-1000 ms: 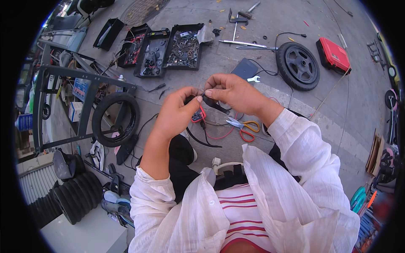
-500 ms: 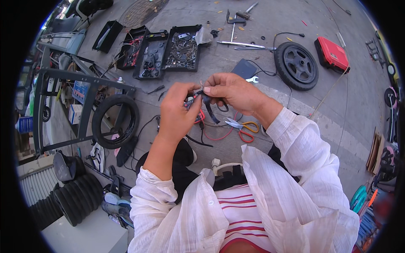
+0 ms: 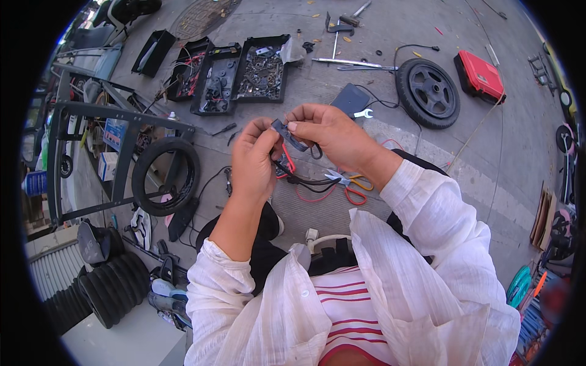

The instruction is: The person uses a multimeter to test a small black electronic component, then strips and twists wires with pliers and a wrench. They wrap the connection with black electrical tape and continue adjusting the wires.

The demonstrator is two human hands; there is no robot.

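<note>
Both wrists bend inward, and the left hand [image 3: 257, 157] and right hand [image 3: 332, 135] nearly meet, thumbs and fingers pinching a dark strip [image 3: 290, 138] between them, at twelve o'clock from the picture's centre. Half a second ago the strip dangled below the right fingers; now it slants across the gap. The black cable [image 3: 314, 182] has swung toward the scissors [image 3: 347, 182], at four o'clock from the hands. Grey pavement [image 3: 381, 139] carries a wheel [image 3: 421, 100] at two.

Smooth black strip [image 3: 297, 144], perhaps plastic, glossy plastic red case [image 3: 479, 74], shiny metal wrench [image 3: 364, 114].
</note>
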